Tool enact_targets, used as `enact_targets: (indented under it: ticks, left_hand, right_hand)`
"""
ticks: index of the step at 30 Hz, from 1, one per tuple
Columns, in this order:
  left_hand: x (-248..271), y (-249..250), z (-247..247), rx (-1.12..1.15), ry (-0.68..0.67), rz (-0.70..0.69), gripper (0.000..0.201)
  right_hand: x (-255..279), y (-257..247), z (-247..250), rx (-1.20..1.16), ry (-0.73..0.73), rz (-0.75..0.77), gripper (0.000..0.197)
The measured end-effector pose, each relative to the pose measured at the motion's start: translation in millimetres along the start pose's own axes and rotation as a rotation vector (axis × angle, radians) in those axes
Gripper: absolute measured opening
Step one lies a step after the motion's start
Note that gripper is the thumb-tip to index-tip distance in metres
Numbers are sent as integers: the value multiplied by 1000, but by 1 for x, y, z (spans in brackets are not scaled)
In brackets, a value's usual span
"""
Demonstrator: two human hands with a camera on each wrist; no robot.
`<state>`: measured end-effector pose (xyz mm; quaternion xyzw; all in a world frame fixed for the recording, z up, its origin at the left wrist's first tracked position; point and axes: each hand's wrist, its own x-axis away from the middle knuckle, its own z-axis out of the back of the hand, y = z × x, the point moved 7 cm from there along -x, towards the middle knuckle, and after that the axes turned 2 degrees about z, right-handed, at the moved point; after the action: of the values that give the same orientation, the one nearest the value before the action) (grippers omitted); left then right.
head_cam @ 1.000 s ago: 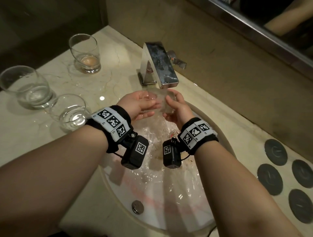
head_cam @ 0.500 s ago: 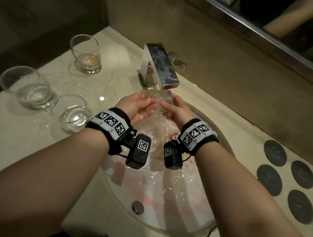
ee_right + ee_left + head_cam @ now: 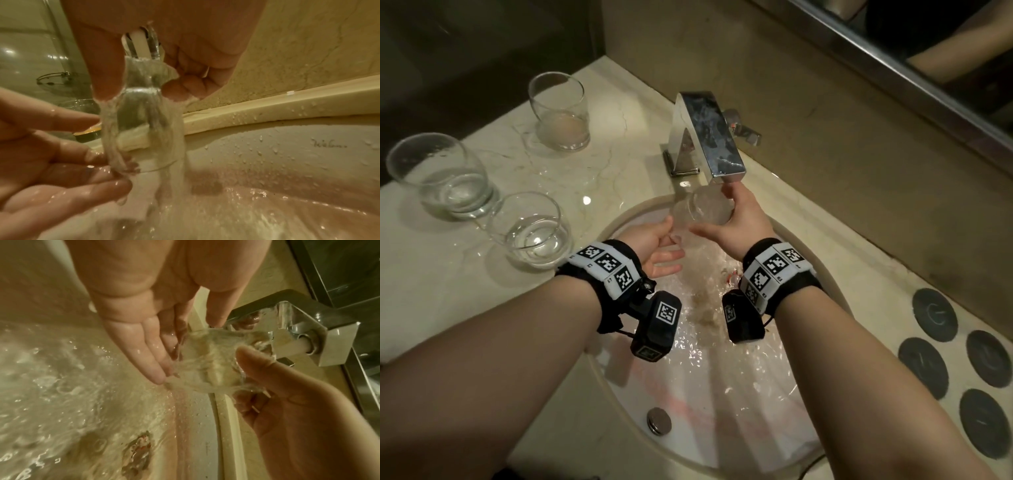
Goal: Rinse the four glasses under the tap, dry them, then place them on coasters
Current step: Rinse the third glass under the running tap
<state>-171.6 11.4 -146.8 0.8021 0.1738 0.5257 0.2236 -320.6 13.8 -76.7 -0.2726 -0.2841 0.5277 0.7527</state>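
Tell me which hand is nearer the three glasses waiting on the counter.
Left. The left hand hangs over the sink's left side, just right of the nearest waiting glass. The right hand holds the fourth glass under the tap, farther away.

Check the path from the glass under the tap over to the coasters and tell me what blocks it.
Nothing visible blocks it. The right hand grips the glass under the faucet, and the four dark coasters lie on the countertop to the right with bare marble between. The other three glasses stand on the left, off that path.
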Motion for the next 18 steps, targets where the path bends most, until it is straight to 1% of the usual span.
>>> enact_targets:
  ticks: [2,4,5,6,8,10,11,13,15,18]
  left_hand:
    - [2,6,3,30,19,-70,24]
    - [5,19,7,16,81,-215,8]
    - [8,26,6,-30,103,-290,6]
    - [13,31,3,-111,113,-359,9]
    - [23,42,-12,-376,119,-508,16]
    - [32,46,-28,-687,132,-636,11]
    - [35,46,-34,-806,142,-667,7]
    - [38,48,-39,-923,156,-693,13]
    - [42,50,-41,-952,155,-703,19]
    - [46,52,-39,-957,161,-708,22]
  right_hand:
    - [3,7,-3,-67,-22,-31,79]
    - [7,16,-8,-132,-58,-53,79]
    - [9,20,-12,-137,-85,-65,78]
    - [12,23,-15,-125,-112,-75,77]
    - [17,30,-22,-69,-153,-104,81]
    - [20,35,-26,-8,-160,-126,93]
    - [20,36,-27,7,-153,-127,94]
    - [21,38,-28,-9,-131,-136,88]
    - [21,40,-27,-56,-108,-159,82]
    - [21,42,-26,-132,-87,-202,82]
